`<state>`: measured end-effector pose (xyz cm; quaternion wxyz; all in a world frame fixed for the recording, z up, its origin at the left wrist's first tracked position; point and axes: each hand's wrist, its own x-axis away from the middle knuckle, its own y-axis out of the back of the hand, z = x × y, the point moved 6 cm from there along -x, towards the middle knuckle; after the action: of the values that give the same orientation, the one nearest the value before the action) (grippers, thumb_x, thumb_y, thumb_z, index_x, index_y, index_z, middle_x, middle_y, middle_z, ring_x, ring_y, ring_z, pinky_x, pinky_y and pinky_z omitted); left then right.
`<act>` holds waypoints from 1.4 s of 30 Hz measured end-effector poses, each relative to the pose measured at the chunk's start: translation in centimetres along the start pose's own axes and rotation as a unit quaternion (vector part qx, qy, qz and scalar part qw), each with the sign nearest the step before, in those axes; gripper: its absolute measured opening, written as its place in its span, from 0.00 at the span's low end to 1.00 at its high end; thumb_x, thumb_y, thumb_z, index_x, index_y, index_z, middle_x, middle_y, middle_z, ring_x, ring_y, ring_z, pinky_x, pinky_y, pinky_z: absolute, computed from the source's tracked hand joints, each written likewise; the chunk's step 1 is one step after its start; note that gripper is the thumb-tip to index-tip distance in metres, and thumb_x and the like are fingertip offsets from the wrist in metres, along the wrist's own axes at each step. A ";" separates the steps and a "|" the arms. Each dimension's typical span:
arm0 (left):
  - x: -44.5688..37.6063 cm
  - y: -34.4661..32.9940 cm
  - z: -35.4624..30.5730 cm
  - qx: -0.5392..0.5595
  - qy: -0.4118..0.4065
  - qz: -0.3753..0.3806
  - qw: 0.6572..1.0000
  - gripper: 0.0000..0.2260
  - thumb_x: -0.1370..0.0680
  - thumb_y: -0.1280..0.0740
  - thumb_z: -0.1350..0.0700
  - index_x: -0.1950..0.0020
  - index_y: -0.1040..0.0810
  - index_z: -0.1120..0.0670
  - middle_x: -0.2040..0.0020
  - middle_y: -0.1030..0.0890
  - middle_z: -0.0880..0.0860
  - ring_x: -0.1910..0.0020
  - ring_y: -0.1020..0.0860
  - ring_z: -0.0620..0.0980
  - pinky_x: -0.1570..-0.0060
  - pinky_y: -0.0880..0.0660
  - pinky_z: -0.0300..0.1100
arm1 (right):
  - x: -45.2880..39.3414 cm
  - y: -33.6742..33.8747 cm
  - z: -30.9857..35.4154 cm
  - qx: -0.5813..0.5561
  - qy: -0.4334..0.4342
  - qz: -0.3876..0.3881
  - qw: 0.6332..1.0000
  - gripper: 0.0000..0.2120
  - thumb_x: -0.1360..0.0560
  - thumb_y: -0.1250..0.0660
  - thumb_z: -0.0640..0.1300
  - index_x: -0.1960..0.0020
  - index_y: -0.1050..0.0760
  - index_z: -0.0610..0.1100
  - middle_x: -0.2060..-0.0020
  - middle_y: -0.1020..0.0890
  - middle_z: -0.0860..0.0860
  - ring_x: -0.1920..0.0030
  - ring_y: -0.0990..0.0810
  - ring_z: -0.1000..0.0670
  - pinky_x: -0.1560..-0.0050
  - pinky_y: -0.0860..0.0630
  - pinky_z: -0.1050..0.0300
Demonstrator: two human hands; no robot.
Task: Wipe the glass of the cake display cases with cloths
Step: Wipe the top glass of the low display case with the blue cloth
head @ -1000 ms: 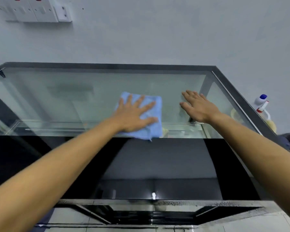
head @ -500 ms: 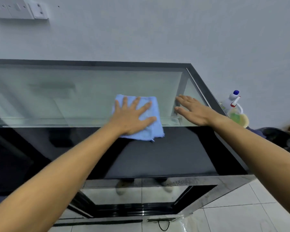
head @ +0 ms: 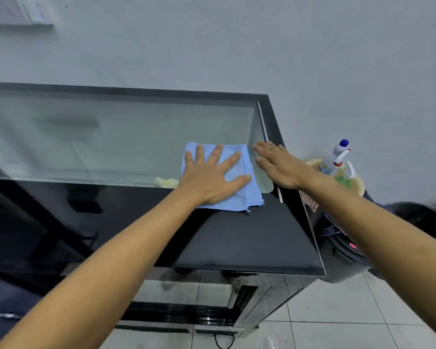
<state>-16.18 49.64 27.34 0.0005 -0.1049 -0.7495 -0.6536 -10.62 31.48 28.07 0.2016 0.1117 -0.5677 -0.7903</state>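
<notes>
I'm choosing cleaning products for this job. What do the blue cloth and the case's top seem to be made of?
The blue cloth looks like soft microfibre or terry, matte: fuzzy weave, frayed corner. The top's far part looks like clear glass, glossy: you see through it and it mirrors the wall. The near black panel is smooth and shiny, probably black-backed glass or acrylic; I cannot tell which.

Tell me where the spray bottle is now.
In the head view, the spray bottle stands at the right, beyond the display case, just past the right hand.

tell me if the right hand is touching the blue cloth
Apart. The head view shows a strip of bare glass between the right hand and the right edge of the blue cloth, which lies under the left hand.
</notes>
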 end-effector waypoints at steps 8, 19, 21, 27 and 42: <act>10.9 -3.2 -7.0 -0.004 -0.173 0.042 0.984 0.32 0.22 0.51 0.24 0.24 0.66 0.24 0.18 0.69 0.39 0.22 0.77 0.50 0.23 0.74 0.56 | -0.8 0.6 -0.8 -0.052 0.039 0.010 0.998 0.25 0.12 0.47 0.48 0.17 0.43 0.43 0.18 0.41 0.47 0.17 0.47 0.50 0.18 0.54 0.47; -2.9 1.9 12.0 0.006 0.141 -0.040 0.989 0.45 0.34 0.62 0.16 0.19 0.55 0.30 0.14 0.54 0.44 0.16 0.56 0.60 0.20 0.58 0.62 | -5.0 -1.0 2.8 -0.002 0.059 0.017 0.998 0.28 0.13 0.52 0.55 0.17 0.44 0.42 0.17 0.43 0.44 0.17 0.51 0.44 0.18 0.55 0.48; -6.2 3.0 14.9 0.016 0.187 -0.040 0.981 0.38 0.26 0.56 0.20 0.18 0.55 0.31 0.14 0.54 0.46 0.16 0.55 0.62 0.21 0.58 0.65 | -4.7 -1.4 3.3 0.017 0.070 0.009 0.997 0.29 0.13 0.53 0.56 0.16 0.47 0.43 0.16 0.46 0.46 0.16 0.52 0.45 0.17 0.57 0.49; -7.6 2.3 11.6 -0.005 0.085 -0.009 0.996 0.36 0.25 0.55 0.21 0.19 0.57 0.29 0.15 0.57 0.45 0.17 0.60 0.64 0.21 0.61 0.65 | -4.1 -1.8 3.0 0.033 0.078 0.007 0.996 0.32 0.14 0.54 0.62 0.15 0.51 0.48 0.16 0.51 0.51 0.16 0.56 0.51 0.18 0.61 0.55; -25.3 8.3 32.1 0.041 0.281 -0.035 0.958 0.40 0.26 0.54 0.20 0.17 0.55 0.34 0.14 0.55 0.48 0.19 0.56 0.71 0.21 0.58 0.66 | -4.1 -1.5 3.2 0.041 0.039 -0.005 0.998 0.32 0.16 0.57 0.67 0.16 0.57 0.58 0.18 0.60 0.63 0.21 0.68 0.64 0.19 0.65 0.61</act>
<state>14.28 78.17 27.31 0.1923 0.1096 -0.7488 -0.6248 -8.60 36.46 27.48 0.2149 0.1536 -0.5904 -0.7627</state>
